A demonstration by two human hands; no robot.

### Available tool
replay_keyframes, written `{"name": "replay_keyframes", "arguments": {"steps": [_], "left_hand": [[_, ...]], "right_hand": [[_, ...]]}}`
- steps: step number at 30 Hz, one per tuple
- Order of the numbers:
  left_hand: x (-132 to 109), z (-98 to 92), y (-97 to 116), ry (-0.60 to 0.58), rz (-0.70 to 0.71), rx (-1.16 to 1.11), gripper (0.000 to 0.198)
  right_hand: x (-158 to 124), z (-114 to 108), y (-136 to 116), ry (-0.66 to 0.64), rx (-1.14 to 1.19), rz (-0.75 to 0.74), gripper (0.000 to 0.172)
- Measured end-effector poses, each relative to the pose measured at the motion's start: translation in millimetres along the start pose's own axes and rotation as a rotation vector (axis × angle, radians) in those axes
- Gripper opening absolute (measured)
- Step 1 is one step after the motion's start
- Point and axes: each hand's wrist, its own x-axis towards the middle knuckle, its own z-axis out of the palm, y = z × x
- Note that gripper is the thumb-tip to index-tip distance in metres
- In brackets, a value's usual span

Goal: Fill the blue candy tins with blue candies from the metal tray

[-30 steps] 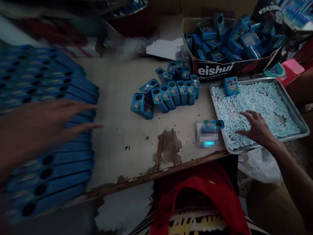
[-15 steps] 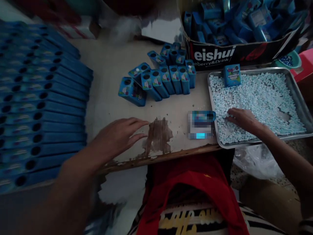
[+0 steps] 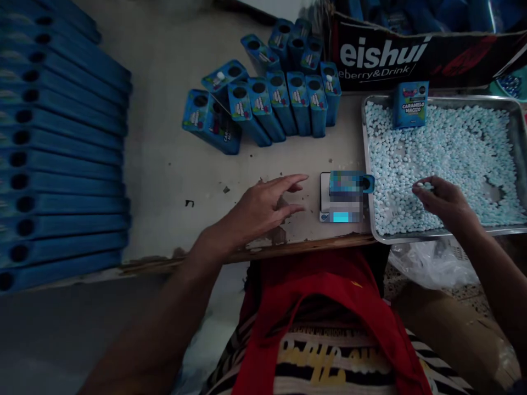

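Small pale-blue and white candies (image 3: 453, 148) cover a shallow metal tray (image 3: 369, 164) on the right. Over its front part my right hand (image 3: 447, 198) pinches a few candies between thumb and fingers. A blue candy box (image 3: 346, 184) lies on a small digital scale (image 3: 325, 200) left of the tray, its end with a dark round hole turned toward the tray. My left hand (image 3: 274, 203) hovers left of the scale, fingers apart and holding nothing. Another blue box (image 3: 411, 104) stands upright at the tray's back edge.
Several blue boxes (image 3: 280, 104) with round holes stand at the table's middle back. A long row of like boxes (image 3: 74, 181) fills the left side. Behind the tray is a black carton (image 3: 379, 60) of blue boxes. A clear plastic bag (image 3: 432, 263) lies below the table edge.
My left hand has moved right, closer to the scale. My right hand has lifted from the candies with a few in its fingers. The view has shifted.
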Motion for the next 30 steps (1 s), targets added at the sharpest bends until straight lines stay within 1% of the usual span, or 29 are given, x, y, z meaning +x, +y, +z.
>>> {"name": "replay_keyframes", "arguments": {"steps": [2,6,8,11,12,14,18,20,22,24,26,30], "left_hand": [[3,5.7,5,0.015,-0.046,-0.051,0.066],[8,17.1,10,0.061,-0.039,-0.11,0.068],[10,22.4,10,0.074,-0.021,-0.155,0.068],[11,27.6,7,0.093,-0.005,-0.205,0.068],[11,28.2,6,0.101,-0.003,-0.213,0.068],[8,27.3,4,0.094,-0.016,-0.23,0.069],[1,19.5,0,0.08,-0.067,-0.232,0.07],[-3,14.9,-2,0.099,-0.081,-0.224,0.068],[-7,11.1,-5,0.107,-0.092,-0.233,0.066],[-10,8.5,-9,0.1,-0.109,-0.247,0.065],[-11,6.9,-13,0.088,-0.125,-0.25,0.066],[-11,3.5,-18,0.096,-0.147,-0.235,0.069]], "right_hand": [[-6,4,-6,-0.019,0.042,0.022,0.047],[-4,15,-22,-0.206,0.25,0.11,0.049],[-1,25,-27,-0.199,0.287,0.096,0.048],[3,40,-32,-0.111,0.189,-0.003,0.047],[2,45,-35,-0.106,0.143,-0.037,0.047],[-3,54,-48,-0.155,0.053,-0.11,0.043],[-17,70,-88,-0.321,-0.229,-0.31,0.03],[-19,78,-105,-0.361,-0.374,-0.411,0.025],[-18,85,-113,-0.373,-0.478,-0.485,0.024],[-15,91,-113,-0.373,-0.531,-0.5,0.024],[-12,95,-111,-0.359,-0.539,-0.476,0.027],[-14,97,-108,-0.292,-0.469,-0.429,0.037]]}}
